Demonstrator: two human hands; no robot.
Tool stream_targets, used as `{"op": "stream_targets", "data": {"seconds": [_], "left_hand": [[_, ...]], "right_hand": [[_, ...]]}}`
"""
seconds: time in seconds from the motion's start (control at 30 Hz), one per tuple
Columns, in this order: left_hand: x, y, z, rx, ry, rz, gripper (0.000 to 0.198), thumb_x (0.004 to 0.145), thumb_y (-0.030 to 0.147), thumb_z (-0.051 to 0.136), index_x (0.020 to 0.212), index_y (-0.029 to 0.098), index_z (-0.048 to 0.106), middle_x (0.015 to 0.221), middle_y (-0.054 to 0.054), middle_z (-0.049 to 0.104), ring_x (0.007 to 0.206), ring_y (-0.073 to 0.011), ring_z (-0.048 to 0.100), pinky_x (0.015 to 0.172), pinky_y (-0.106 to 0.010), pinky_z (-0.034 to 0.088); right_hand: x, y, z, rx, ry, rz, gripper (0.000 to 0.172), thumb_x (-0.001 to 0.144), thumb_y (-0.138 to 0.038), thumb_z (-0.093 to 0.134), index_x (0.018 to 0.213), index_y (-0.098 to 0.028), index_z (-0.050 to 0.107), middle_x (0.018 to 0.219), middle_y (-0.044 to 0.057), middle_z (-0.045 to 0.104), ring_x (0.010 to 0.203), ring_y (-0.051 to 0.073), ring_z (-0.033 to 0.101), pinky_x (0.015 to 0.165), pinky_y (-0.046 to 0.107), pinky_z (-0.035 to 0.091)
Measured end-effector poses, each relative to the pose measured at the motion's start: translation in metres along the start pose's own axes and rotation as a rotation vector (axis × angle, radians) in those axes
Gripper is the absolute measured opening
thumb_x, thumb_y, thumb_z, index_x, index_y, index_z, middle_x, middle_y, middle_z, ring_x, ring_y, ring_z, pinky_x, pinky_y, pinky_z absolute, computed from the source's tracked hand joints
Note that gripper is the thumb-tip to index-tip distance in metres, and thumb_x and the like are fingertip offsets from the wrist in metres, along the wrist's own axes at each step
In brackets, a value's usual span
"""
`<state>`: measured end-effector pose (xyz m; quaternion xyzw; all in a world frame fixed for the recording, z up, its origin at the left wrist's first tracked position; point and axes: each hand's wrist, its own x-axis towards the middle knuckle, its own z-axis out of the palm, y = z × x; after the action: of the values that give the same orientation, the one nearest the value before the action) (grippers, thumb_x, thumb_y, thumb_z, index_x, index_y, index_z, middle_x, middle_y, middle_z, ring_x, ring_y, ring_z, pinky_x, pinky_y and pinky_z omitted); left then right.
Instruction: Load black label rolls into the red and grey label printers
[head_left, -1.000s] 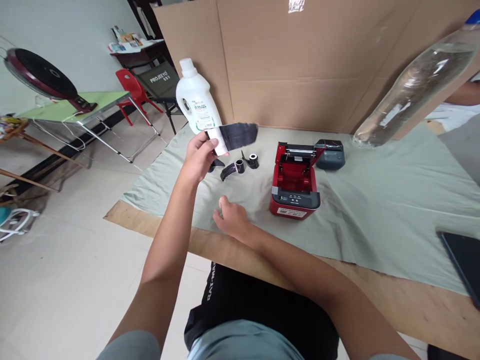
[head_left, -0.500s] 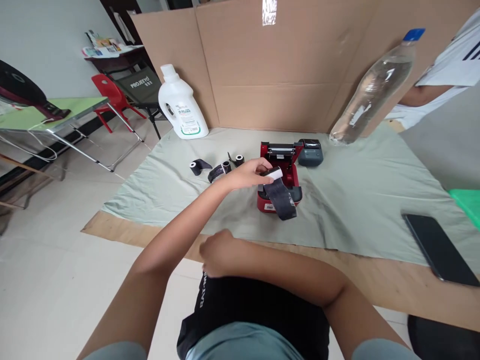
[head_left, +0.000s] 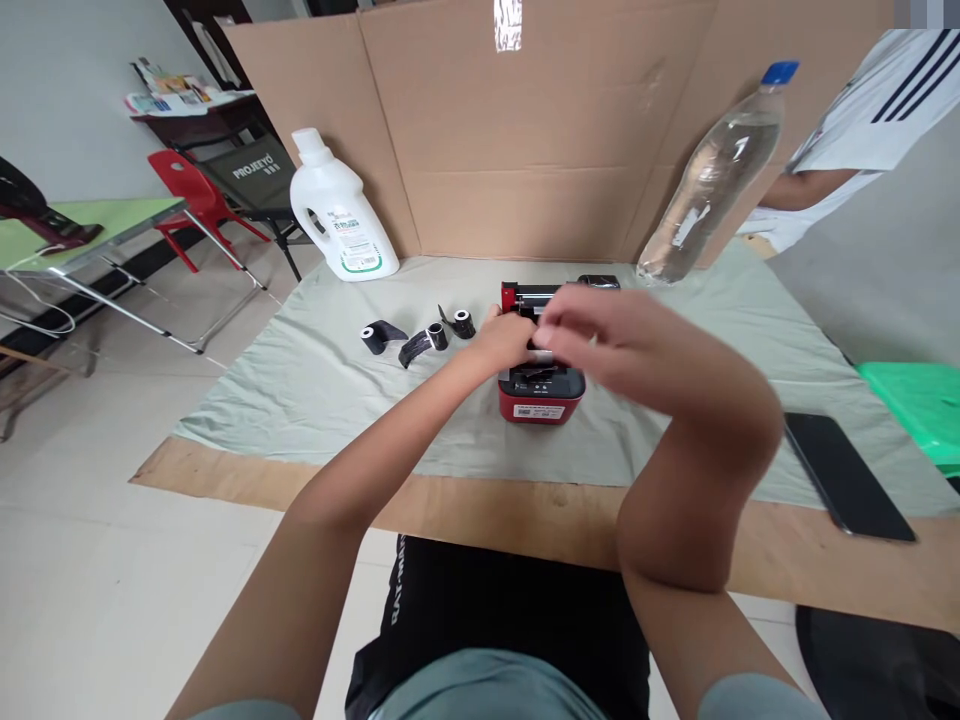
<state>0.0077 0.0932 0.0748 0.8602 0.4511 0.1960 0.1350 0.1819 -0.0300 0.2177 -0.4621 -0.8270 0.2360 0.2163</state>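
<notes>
Red printer [head_left: 541,388], white front label [head_left: 538,411], "PROJEEYO" chair [head_left: 246,183]

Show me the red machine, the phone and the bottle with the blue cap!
Red machine [head_left: 546,389]: head view, on its dark front panel.
Phone [head_left: 847,477]: head view, on its dark face.
Bottle with the blue cap [head_left: 718,178]: head view, on its clear side.

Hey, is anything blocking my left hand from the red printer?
Nothing visible: your left hand is at the opening of the red printer. The three small rolls lie left of it. Your right hand hides part of the printer's inside, so I can't judge there.
</notes>
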Motion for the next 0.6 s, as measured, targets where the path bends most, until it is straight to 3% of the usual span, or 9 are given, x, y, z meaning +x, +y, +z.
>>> {"op": "stream_targets", "data": {"seconds": [0.1, 0.2, 0.23, 0.3, 0.4, 0.5, 0.6], "left_hand": [[0.006, 0.012, -0.011, 0.137, -0.237, -0.082, 0.004, 0.079, 0.028, 0.078, 0.078, 0.024, 0.080, 0.085, -0.009, 0.077, 0.117, -0.0388, 0.064, 0.111, -0.057, 0.033], [-0.004, 0.024, -0.034, 0.088, -0.399, -0.145, 0.033, 0.097, 0.045, 0.057, 0.083, 0.025, 0.080, 0.088, -0.007, 0.077, 0.111, -0.0337, 0.065, 0.108, -0.051, 0.033], [-0.012, 0.026, -0.041, 0.030, -0.416, -0.153, 0.044, 0.101, 0.051, 0.048, 0.084, 0.024, 0.079, 0.087, -0.006, 0.077, 0.102, -0.0310, 0.067, 0.107, -0.049, 0.033], [-0.031, 0.030, -0.050, -0.075, -0.395, -0.111, 0.053, 0.103, 0.058, 0.042, 0.089, 0.023, 0.079, 0.088, -0.003, 0.076, 0.092, -0.0266, 0.068, 0.103, -0.045, 0.034], [-0.061, 0.033, -0.050, -0.095, -0.278, 0.039, 0.040, 0.100, 0.056, 0.055, 0.108, 0.027, 0.080, 0.101, -0.002, 0.078, 0.099, -0.0263, 0.068, 0.096, -0.039, 0.034], [-0.079, 0.036, -0.043, -0.005, -0.150, 0.131, 0.035, 0.098, 0.049, 0.062, 0.122, 0.028, 0.078, 0.114, -0.004, 0.079, 0.105, -0.0267, 0.068, 0.094, -0.040, 0.034], [-0.087, 0.037, -0.034, 0.080, -0.073, 0.196, 0.035, 0.100, 0.048, 0.064, 0.125, 0.026, 0.076, 0.122, -0.006, 0.079, 0.108, -0.0263, 0.068, 0.095, -0.042, 0.034]], "right_hand": [[0.021, 0.051, -0.010, 0.127, 0.280, 0.110, 0.021, 0.102, -0.031, 0.056, 0.087, -0.020, 0.065, 0.080, 0.003, 0.067, 0.074, 0.016, 0.059, 0.069, 0.032, 0.042], [0.055, 0.102, 0.005, 0.355, 0.531, 0.176, 0.018, 0.101, -0.032, 0.054, 0.091, -0.022, 0.063, 0.092, 0.004, 0.070, 0.077, 0.015, 0.056, 0.070, 0.031, 0.043], [0.065, 0.116, 0.014, 0.378, 0.535, 0.203, 0.018, 0.102, -0.033, 0.052, 0.093, -0.023, 0.063, 0.098, 0.004, 0.070, 0.079, 0.015, 0.057, 0.070, 0.030, 0.044], [0.084, 0.138, 0.033, 0.409, 0.453, 0.241, 0.022, 0.100, -0.035, 0.053, 0.086, -0.023, 0.064, 0.090, 0.002, 0.069, 0.074, 0.015, 0.057, 0.067, 0.030, 0.044], [0.098, 0.155, 0.053, 0.480, 0.336, 0.215, 0.031, 0.096, -0.043, 0.057, 0.073, -0.023, 0.059, 0.064, -0.002, 0.057, 0.059, 0.014, 0.050, 0.060, 0.029, 0.040], [0.096, 0.160, 0.065, 0.537, 0.384, 0.143, 0.035, 0.089, -0.046, 0.062, 0.065, -0.023, 0.055, 0.056, -0.004, 0.048, 0.056, 0.013, 0.044, 0.059, 0.029, 0.038], [0.083, 0.160, 0.074, 0.562, 0.465, 0.055, 0.029, 0.085, -0.046, 0.064, 0.068, -0.023, 0.062, 0.064, -0.002, 0.056, 0.065, 0.016, 0.052, 0.067, 0.031, 0.045]]}}
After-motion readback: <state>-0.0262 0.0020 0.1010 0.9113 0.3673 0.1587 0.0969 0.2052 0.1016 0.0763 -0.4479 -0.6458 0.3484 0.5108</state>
